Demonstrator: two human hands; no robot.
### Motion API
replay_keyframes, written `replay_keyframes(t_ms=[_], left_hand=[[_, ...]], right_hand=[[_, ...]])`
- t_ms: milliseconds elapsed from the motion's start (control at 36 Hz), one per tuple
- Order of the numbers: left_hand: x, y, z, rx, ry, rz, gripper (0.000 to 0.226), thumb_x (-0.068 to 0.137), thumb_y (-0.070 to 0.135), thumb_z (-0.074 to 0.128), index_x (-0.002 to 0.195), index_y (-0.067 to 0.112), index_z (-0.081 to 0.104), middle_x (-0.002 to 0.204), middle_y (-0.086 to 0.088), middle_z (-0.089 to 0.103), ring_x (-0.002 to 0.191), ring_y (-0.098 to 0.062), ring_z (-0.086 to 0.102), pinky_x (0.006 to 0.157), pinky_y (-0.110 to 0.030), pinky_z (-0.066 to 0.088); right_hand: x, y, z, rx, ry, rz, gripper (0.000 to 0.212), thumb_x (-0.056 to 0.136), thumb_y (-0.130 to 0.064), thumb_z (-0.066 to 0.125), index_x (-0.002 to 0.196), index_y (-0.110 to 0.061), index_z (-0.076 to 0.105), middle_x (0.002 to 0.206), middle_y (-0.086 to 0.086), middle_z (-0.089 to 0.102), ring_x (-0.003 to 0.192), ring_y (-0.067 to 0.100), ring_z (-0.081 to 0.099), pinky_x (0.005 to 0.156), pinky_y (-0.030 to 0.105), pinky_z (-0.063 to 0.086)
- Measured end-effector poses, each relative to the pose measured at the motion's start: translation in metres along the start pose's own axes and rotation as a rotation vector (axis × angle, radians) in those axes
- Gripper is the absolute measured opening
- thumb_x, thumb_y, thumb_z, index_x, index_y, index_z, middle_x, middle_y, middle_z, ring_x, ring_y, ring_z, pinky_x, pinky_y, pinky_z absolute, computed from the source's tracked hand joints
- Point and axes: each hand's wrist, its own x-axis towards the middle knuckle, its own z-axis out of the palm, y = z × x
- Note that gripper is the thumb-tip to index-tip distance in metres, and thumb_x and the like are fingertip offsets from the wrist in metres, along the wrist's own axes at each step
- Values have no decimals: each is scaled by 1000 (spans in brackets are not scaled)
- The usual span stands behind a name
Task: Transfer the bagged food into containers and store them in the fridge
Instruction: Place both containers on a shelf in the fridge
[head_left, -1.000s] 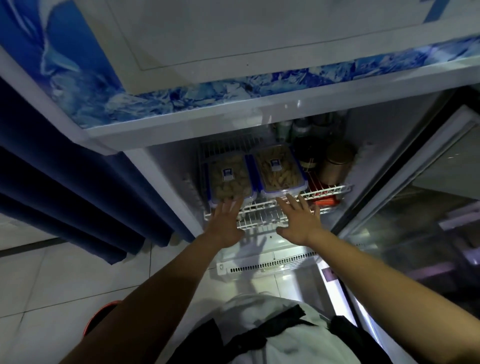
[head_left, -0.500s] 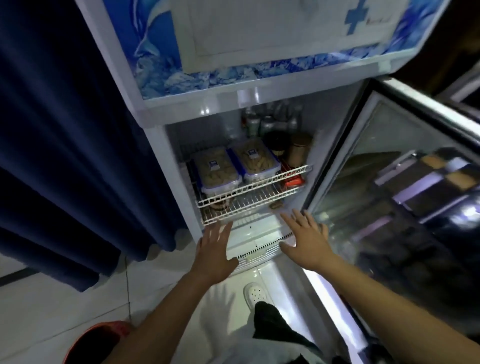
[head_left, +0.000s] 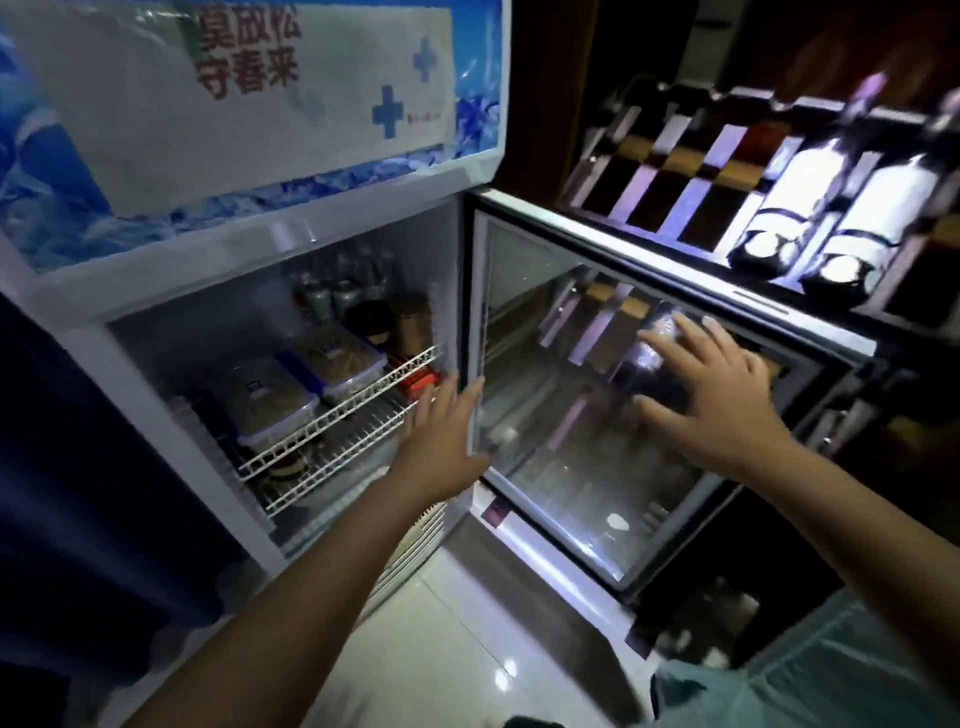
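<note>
- Both hands are empty with fingers spread: left hand (head_left: 441, 441) at centre, right hand (head_left: 711, 405) flat near the glass door (head_left: 571, 493).
- Two lidded containers (head_left: 306, 384) sit on the fridge's wire shelf (head_left: 358, 410), left of centre.
- Likely rigid, light, slippery plastic; best gripped by the sides.

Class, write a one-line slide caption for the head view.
Two lidded food containers sit on the fridge's wire shelf; both open hands, left and right, reach toward the glass door.
</note>
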Motion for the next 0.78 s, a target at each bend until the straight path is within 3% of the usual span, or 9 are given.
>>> replay_keyframes(t_ms=[167, 250, 333, 417, 472, 528, 611, 694, 778], left_hand=[[48, 96, -1, 46, 19, 128, 94, 89, 41, 64, 160, 38, 2, 169, 3, -9, 155, -29, -7, 123, -50, 5], [65, 147, 2, 60, 9, 209, 92, 90, 40, 63, 160, 37, 2, 169, 3, -11, 155, -29, -8, 122, -50, 4], [87, 193, 4, 106, 5, 280, 96, 89, 37, 65, 160, 36, 1, 169, 1, -11, 155, -31, -8, 123, -51, 3], [113, 232, 5, 142, 6, 294, 97, 89, 35, 65, 160, 34, -1, 169, -1, -11, 155, -34, -8, 123, -53, 4], [129, 252, 8, 194, 5, 298, 98, 90, 37, 65, 160, 33, -4, 169, -3, -11, 154, -35, -8, 123, -54, 4], [144, 267, 11, 239, 3, 312, 98, 91, 40, 66, 160, 33, -5, 169, -2, -11, 154, -36, -9, 122, -54, 3], [157, 277, 19, 310, -47, 334, 101, 88, 44, 69, 160, 35, -2, 170, 0, -8, 155, -33, -9, 122, -56, -1], [154, 271, 29, 337, -75, 330, 110, 80, 58, 74, 160, 33, 3, 170, 1, -4, 154, -31, -13, 121, -60, -4], [135, 253, 29, 317, -29, 361, 115, 74, 66, 74, 160, 33, 6, 170, 2, -1, 155, -28, -12, 121, -61, -4]], right_hand=[[40, 80, -61, -213, -4, 205, 74, 85, -59, 63, 152, -42, 35, 166, 3, 23, 151, 31, 16, 116, 57, 19], [55, 119, -78, -290, -128, 305, 70, 87, -64, 56, 150, -41, 37, 158, 2, 37, 141, 33, 35, 109, 56, 29], [61, 149, -80, -241, -261, 359, 55, 89, -64, 56, 137, -37, 53, 141, 2, 57, 126, 32, 53, 99, 48, 37], [60, 168, -75, -72, -311, 324, 63, 89, -57, 63, 146, -35, 48, 147, 1, 55, 135, 29, 49, 102, 39, 40], [57, 174, -74, 10, -283, 284, 67, 89, -53, 66, 150, -34, 43, 149, -1, 53, 136, 26, 49, 92, 28, 37], [54, 178, -72, 82, -252, 260, 66, 89, -52, 67, 149, -34, 47, 149, -4, 54, 136, 24, 50, 91, 26, 36], [49, 177, -71, 52, -251, 238, 63, 88, -59, 63, 146, -40, 48, 148, -8, 54, 134, 24, 50, 103, 37, 42], [40, 166, -75, -51, -274, 191, 64, 87, -71, 54, 145, -46, 47, 143, -10, 57, 130, 25, 52, 101, 43, 40], [25, 146, -79, -115, -301, 109, 80, 78, -87, 40, 145, -45, 47, 132, -11, 65, 127, 22, 55, 101, 45, 33]])
